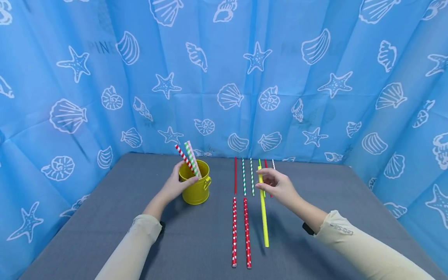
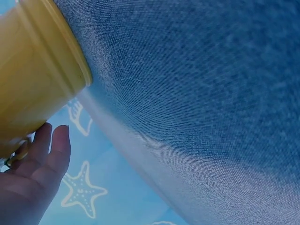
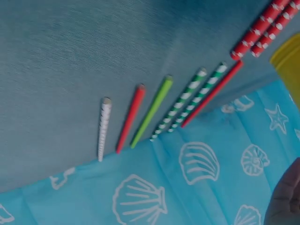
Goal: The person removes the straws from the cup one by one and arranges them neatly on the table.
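Note:
My left hand (image 1: 176,182) holds the yellow bucket (image 1: 196,193) at its rim, thumb across the near side. In the left wrist view, fingers (image 2: 60,145) curl beside the bucket wall (image 2: 42,61). Striped paper straws stand tilted inside: a red-and-white straw (image 1: 183,156), a green-and-white straw (image 1: 191,157) and a pale pink one (image 1: 194,155). My right hand (image 1: 278,186) pinches a yellow straw (image 1: 264,217) near its upper end, above the table. In the right wrist view only part of that hand (image 3: 283,201) shows, and the yellow straw is not visible.
Two red dotted straws (image 1: 234,233) lie in a near row on the grey table (image 1: 196,241). Behind them lies a far row with a red straw (image 3: 213,93), two green-and-white straws (image 3: 180,105), a light green straw (image 3: 152,110), another red straw (image 3: 131,117) and a white-patterned straw (image 3: 104,129). A blue shell curtain (image 1: 224,77) hangs behind.

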The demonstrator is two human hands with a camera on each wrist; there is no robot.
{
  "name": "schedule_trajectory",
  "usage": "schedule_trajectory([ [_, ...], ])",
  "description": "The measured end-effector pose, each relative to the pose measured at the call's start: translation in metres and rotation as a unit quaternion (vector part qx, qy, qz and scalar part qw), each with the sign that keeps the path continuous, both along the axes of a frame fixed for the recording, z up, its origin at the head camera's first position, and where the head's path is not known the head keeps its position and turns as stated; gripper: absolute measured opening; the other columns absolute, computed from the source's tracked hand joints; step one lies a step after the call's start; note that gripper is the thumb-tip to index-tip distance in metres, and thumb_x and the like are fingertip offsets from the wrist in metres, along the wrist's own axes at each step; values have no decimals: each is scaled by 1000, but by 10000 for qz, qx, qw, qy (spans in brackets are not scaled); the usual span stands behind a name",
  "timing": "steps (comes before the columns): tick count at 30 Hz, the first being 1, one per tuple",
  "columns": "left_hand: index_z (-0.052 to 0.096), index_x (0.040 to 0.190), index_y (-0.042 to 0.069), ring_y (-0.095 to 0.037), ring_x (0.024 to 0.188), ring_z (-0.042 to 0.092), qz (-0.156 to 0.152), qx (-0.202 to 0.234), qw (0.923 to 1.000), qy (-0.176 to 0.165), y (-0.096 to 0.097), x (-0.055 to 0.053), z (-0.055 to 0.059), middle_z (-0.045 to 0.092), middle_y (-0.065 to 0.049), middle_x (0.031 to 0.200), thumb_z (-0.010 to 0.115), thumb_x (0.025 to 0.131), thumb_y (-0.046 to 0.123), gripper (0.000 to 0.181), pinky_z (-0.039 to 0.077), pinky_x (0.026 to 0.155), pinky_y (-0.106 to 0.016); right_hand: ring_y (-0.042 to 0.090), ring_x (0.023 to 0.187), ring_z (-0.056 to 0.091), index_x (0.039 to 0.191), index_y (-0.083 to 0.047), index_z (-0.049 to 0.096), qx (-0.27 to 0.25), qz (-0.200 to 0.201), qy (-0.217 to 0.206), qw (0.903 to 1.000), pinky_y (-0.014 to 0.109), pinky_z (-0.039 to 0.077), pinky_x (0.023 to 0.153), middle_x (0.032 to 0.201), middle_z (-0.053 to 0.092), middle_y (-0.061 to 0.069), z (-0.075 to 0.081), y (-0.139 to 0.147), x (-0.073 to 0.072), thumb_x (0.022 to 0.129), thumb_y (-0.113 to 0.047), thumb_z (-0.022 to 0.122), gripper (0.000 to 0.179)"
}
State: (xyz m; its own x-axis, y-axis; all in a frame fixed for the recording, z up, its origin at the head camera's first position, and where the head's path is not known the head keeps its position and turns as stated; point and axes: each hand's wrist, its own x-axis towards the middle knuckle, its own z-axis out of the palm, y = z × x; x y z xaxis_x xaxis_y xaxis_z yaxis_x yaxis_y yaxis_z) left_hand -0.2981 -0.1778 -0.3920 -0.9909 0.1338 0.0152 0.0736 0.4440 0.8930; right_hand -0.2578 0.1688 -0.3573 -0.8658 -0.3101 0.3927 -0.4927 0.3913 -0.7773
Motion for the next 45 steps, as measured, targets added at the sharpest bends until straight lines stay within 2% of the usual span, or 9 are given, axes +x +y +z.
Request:
schedule_trajectory([
  [6,6,154,15,-40,141,22,13,-2,10000,-33,-1,0,-1,16,-21,157,64,92,45,90,23,111,-59,18,74,59,125,5,56,447,215,-376,9981,25,50,61,93,68,14,-8,7,0,83,-2,74,46],
  [13,5,154,15,-40,141,22,-10,-8,10000,-13,-2,-1,-3,16,-21,157,62,93,44,89,23,111,-59,16,75,59,124,6,55,719,507,-662,9939,26,50,64,86,64,7,-23,10,-1,82,-5,76,48],
  [18,6,154,15,-40,141,22,7,19,10000,-8,-2,0,-3,17,-20,157,63,92,44,89,23,111,-59,14,71,54,123,9,52,733,656,-1005,9901,26,49,63,82,59,4,-35,10,-5,83,-6,75,49],
  [28,6,154,15,-38,140,24,-38,52,10000,58,0,-2,-2,18,-20,156,64,92,44,89,24,111,-58,11,62,49,120,14,49,628,774,-1495,9837,23,44,56,73,55,2,-50,8,-8,84,-1,74,47],
  [36,5,155,13,-40,141,21,-75,21,10000,44,1,0,-1,15,-21,157,61,94,42,88,22,111,-59,10,57,48,120,13,49,880,926,-1847,9745,24,42,51,71,52,2,-62,8,-9,87,-5,72,44],
  [41,5,155,14,-40,141,22,-48,35,10000,-6,0,0,-1,16,-21,157,62,93,43,89,24,111,-58,9,56,46,118,12,51,925,1048,-1917,9715,24,40,51,69,51,1,-67,7,-9,86,-7,73,43],
  [45,5,154,16,-39,141,22,-26,59,10000,-17,0,-1,-2,16,-19,157,62,93,43,88,24,111,-58,9,57,45,118,11,53,1111,1045,-1737,9729,23,39,51,69,50,0,-69,7,-11,86,-8,74,42],
])
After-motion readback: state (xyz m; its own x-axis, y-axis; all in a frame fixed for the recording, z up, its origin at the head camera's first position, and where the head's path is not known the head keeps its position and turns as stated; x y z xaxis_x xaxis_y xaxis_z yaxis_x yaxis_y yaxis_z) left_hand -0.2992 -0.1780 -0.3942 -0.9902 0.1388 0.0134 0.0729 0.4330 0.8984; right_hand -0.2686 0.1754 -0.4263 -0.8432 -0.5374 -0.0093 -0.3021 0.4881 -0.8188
